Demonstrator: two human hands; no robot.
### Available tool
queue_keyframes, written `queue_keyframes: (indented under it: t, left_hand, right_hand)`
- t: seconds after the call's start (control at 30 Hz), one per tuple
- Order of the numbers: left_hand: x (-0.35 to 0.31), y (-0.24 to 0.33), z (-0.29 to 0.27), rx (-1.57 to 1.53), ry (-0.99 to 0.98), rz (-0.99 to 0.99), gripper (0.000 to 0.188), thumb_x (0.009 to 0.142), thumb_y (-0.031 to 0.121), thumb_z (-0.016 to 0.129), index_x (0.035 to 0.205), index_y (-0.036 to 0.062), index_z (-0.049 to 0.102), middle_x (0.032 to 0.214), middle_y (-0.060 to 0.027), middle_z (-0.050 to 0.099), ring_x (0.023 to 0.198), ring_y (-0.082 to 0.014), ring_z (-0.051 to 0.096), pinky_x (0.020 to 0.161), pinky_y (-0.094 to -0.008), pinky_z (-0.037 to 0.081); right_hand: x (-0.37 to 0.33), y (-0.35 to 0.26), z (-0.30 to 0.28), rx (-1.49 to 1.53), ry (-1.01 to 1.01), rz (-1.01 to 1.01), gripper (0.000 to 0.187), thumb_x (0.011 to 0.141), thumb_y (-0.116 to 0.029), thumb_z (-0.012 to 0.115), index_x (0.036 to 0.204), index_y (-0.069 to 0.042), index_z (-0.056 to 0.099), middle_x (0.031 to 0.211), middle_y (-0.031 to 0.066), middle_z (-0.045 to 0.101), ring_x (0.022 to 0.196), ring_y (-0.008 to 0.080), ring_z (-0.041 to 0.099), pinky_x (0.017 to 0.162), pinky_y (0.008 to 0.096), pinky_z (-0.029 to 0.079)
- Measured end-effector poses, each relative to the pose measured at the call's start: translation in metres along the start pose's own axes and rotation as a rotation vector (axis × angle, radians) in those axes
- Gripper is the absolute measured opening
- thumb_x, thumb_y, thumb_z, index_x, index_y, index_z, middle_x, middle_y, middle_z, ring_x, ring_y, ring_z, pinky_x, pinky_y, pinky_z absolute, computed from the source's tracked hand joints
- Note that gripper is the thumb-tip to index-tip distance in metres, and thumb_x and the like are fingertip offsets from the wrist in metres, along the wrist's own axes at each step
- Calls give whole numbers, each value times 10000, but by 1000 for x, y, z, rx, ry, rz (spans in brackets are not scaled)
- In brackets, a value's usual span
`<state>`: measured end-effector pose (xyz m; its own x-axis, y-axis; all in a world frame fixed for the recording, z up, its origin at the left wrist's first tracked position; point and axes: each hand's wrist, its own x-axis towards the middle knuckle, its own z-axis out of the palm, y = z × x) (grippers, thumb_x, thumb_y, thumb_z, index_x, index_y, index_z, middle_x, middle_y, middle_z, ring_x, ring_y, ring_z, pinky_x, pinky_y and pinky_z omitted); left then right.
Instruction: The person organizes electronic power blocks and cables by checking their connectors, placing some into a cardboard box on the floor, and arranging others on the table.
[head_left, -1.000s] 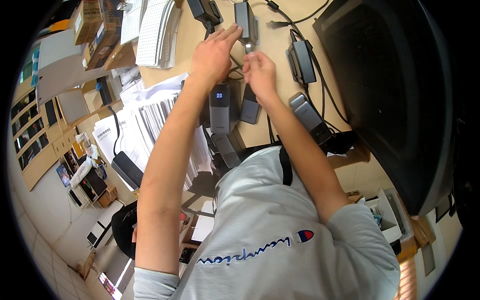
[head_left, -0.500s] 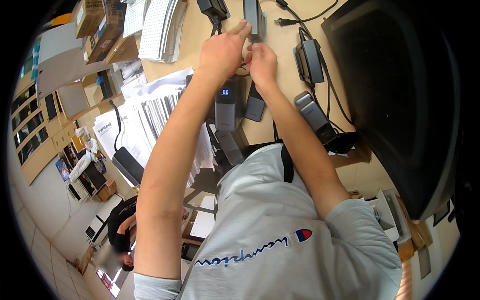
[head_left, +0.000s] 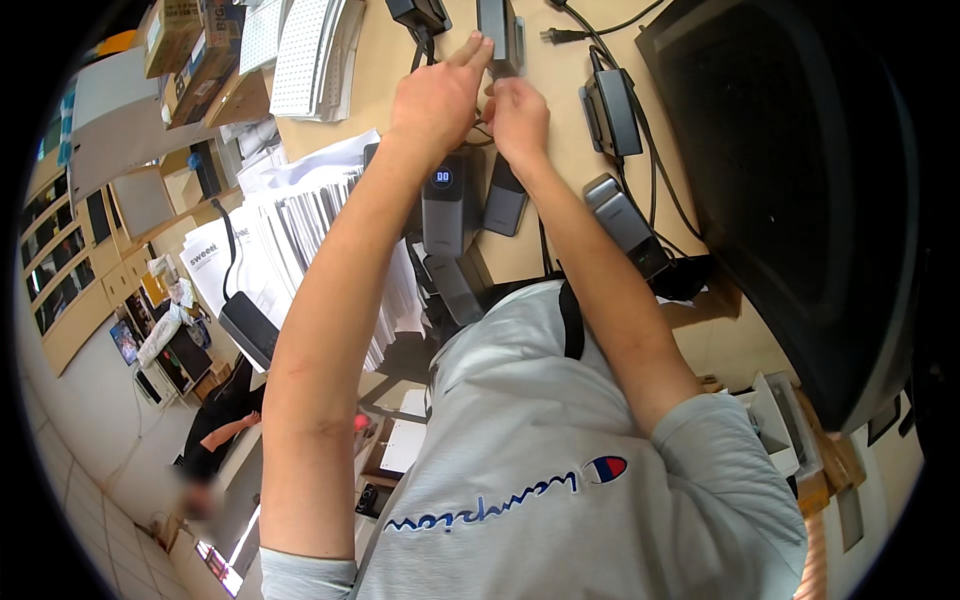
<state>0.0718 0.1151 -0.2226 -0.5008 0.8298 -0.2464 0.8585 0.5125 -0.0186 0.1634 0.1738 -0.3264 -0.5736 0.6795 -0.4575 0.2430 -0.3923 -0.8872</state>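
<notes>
Near the top of the view, my left hand [head_left: 435, 105] lays two straightened fingertips against the near end of a dark grey block-shaped device [head_left: 497, 30]; its thumb is hidden. Just below that end, my right hand [head_left: 521, 118] is closed, fingertips together, and what they pinch cannot be made out. A thin dark cable [head_left: 484, 132] shows between the hands. Below them stands a grey power bank with a lit display [head_left: 450, 205]. Beside it lies a slimmer dark grey device [head_left: 505, 203], and another grey one [head_left: 455, 290] sits close to my body.
To the right are a black adapter with cables [head_left: 612, 112], a grey power bank [head_left: 620, 215] and a large black monitor [head_left: 780, 190]. Paper stacks [head_left: 305, 225] and a black charger [head_left: 248, 328] lie left. White perforated sheets [head_left: 312, 60] lie far left. A person [head_left: 220, 425] is in the background.
The whole view has shifted slightly. My hands stay at the block-shaped device, with hardly any change in their hold. The person in the background has changed posture.
</notes>
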Motion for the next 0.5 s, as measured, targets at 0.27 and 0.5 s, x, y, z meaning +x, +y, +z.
queue_keyframes:
  t: [0.27, 0.5]
  left_hand:
    - [0, 3, -5, -2, -61, -21, 817, 795, 4, 611, 1557, 194, 386, 1582, 60, 436, 978, -327, 713, 768, -426, 599]
    - [-4, 6, -5, 14, -100, -28, 808, 820, 86, 657, 1567, 174, 361, 1602, 27, 412, 1009, -323, 709, 792, -425, 596]
  right_hand:
    - [2, 3, 12, -13, 85, -33, 291, 1025, -225, 525, 884, -12, 665, 623, 73, 678, 584, 196, 674, 633, 362, 519]
    - [2, -8, 13, -29, 85, 65, 308, 1015, -233, 539, 839, -17, 670, 614, 80, 680, 597, 195, 688, 648, 363, 534]
